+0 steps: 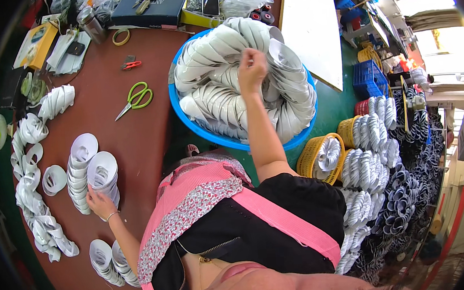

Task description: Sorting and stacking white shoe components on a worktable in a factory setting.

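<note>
1. The right hand (251, 70) reaches out over the blue tub (177, 103) that stands at the far right edge of the brown table (128, 137); its fingers are bunched closed on one of the white curved pieces (223, 99) that fill the tub in overlapping rows; which single piece they pinch cannot be told.
2. The left hand (100, 203) rests on the table near its left side, palm down, fingers spread and loosely bent against the foot of the stacked white pieces (90, 172); it touches the stack but does not close around it.
3. That stack is two leaning piles, side by side, just beyond the left hand; another pair of piles (110, 263) lies nearer the table's near edge, below the wrist.
4. A single white piece (54, 179) lies flat just left of the stacks; a long chain of loose white pieces (35, 204) runs along the table's left edge.
5. Green-handled scissors (135, 98) lie mid-table, between the stacks and the tub; small red clippers (130, 64) lie beyond them; a roll of tape (121, 37) lies near the far edge.
6. Off the table's right side, yellow baskets (320, 160) and heaps of white and dark pieces (388, 187) crowd the floor.
</note>
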A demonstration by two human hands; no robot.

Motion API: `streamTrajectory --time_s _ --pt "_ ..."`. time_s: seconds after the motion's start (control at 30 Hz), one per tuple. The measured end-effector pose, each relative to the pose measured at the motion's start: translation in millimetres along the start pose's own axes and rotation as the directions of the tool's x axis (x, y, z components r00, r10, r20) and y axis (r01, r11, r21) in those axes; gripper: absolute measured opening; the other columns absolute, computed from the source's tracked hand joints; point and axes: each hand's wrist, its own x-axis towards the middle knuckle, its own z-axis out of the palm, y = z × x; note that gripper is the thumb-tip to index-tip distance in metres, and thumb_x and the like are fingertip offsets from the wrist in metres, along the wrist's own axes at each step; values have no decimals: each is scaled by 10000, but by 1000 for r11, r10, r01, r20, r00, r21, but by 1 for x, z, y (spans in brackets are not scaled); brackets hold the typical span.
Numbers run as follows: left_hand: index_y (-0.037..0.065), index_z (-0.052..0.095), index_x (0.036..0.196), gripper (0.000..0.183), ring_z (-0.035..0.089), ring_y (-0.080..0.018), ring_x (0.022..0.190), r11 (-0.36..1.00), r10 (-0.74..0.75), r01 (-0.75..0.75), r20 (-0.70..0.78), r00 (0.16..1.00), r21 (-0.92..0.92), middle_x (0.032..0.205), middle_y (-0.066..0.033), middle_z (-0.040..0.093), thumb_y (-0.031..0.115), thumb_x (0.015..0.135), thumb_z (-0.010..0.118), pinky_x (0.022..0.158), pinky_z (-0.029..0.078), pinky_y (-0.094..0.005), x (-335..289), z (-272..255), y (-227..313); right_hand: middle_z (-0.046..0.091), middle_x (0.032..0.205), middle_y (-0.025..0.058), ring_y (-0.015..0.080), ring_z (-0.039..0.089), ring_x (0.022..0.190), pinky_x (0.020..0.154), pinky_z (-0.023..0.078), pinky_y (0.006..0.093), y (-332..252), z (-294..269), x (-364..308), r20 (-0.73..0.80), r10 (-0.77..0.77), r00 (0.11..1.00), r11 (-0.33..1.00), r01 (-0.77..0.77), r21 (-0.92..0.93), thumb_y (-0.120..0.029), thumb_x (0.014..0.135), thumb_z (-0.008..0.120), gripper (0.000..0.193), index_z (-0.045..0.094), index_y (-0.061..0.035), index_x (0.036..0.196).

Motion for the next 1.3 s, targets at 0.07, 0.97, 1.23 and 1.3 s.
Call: streamTrajectory --time_s 0.07,0.97,1.23,1.3 --pt "193 515 1424 525 542 -368 1132 1000 14 -14 -11 1000 -15 1256 -196 534 106 907 538 961 439 -468 0 -1 1 654 913 125 300 616 916 805 469 405 26 -29 24 -34 -44 998 952 32 -304 -70 837 662 83 666 -43 915" --pt "203 510 1430 517 535 -357 1126 993 26 -25 4 1000 -112 1231 -178 533 119 921 542 972 429 -468 1 1 -5 722 903 114 328 677 848 794 506 442 -9 -66 17 517 230 824 765 175 -619 -177 851 622 190 690 -92 1006" --pt "206 521 1423 511 547 -352 1132 995 29 -29 0 1000 -96 1235 -172 546 128 919 547 969 441 -462 -1 1 -7 688 998 178 345 653 958 877 482 412 11 -58 -15 426 403 810 875 -205 -439 -242 812 722 399 624 -19 1128" --pt "213 518 1425 511 548 -354 1137 997 10 -10 -6 1000 -79 1239 -174 546 137 921 544 969 443 -464 -2 0 -9 663 1050 199 325 649 1002 873 486 408 0 -55 -19 310 330 892 933 -259 -249 -178 872 687 434 526 4 1231"
